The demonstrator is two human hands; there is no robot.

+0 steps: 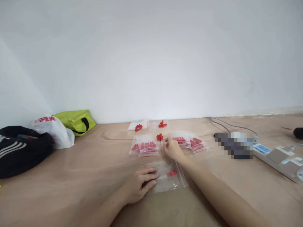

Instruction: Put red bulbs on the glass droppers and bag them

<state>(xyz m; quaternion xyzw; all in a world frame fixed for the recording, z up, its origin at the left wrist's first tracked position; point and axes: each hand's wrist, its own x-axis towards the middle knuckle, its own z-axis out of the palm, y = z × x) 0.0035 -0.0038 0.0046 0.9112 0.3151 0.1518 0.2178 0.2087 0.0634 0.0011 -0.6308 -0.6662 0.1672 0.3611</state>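
A clear zip-lock bag (163, 186) lies flat in front of me with a red-capped piece (172, 173) on a pale stem, in or on it. My left hand (140, 183) grips the bag's left side, its fingers bent over the plastic and the thumb beside them. Further forward, my right hand (174, 148) has its fingers drawn together beside a small group of red-tipped thin pieces (160, 137); what is between the fingertips is hidden. Filled zip bags with red pieces stand as a left pile (146, 146) and a right pile (189, 140) around that hand.
At the back lie a white bag stack (132, 125) with red pieces (138, 127) and another red cluster (162, 124). A black bag (26, 151), white plastic bag (52, 132) and lime pouch (80, 121) sit left. A power strip (276, 160) with cables lies right, beside a blurred-out object (234, 146).
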